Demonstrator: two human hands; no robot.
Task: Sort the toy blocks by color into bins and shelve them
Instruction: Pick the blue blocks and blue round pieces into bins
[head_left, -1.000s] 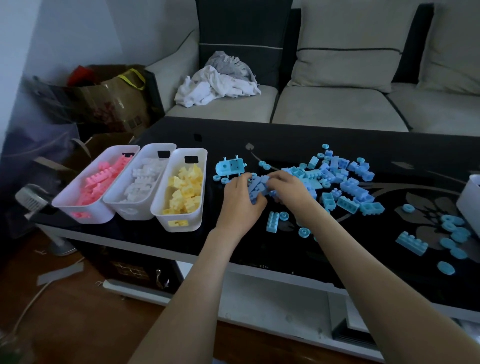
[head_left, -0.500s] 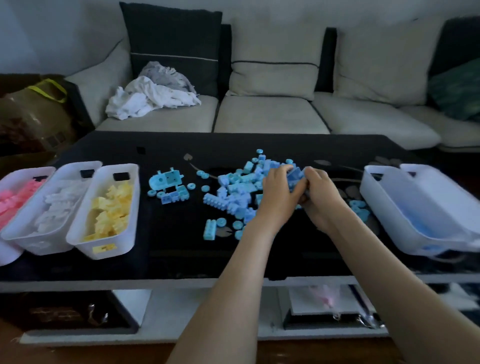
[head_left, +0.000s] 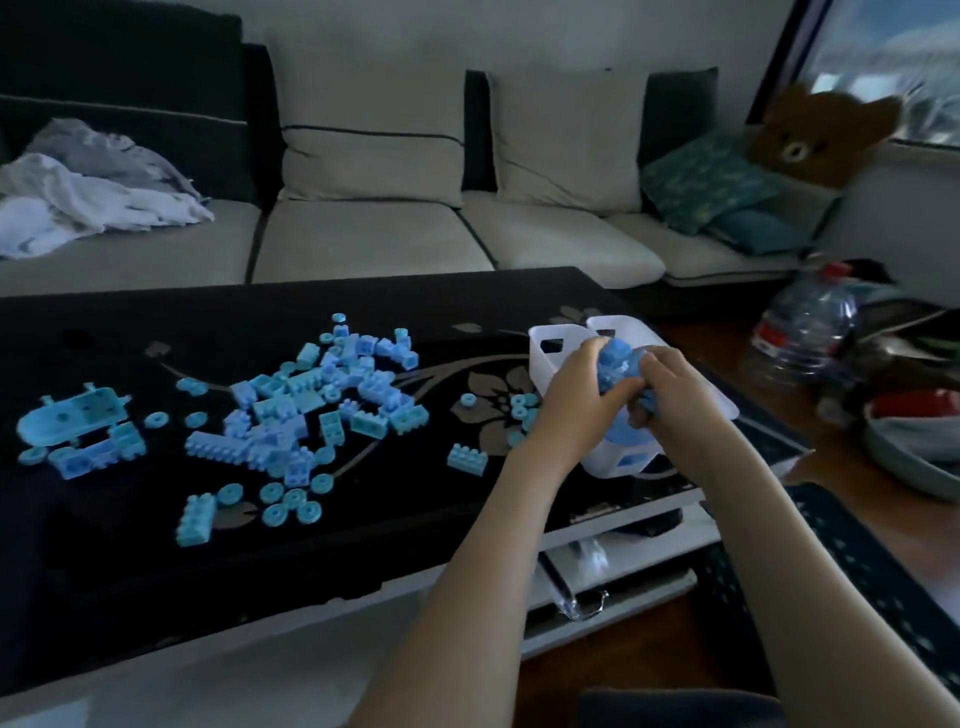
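1. Loose light-blue plastic toy blocks (head_left: 311, 410) still cover the middle of the black glass coffee table (head_left: 130, 571).
2. A handful of blue blocks (head_left: 618, 364) has moved from that pile to the white plastic bin (head_left: 602, 465) at the table's right edge, so blue sorting is under way.
3. The left hand (head_left: 576, 395) and right hand (head_left: 670, 384), forearms outstretched, clasp the handful over the bin.

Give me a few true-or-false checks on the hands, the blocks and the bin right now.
1. The left hand and right hand together hold a handful of blocks over the white bin. True.
2. The table has no blocks on it. False: many loose blocks lie spread across it.
3. The loose blocks are yellow. False: they are blue.
4. The white bin stands at the table's right end. True.
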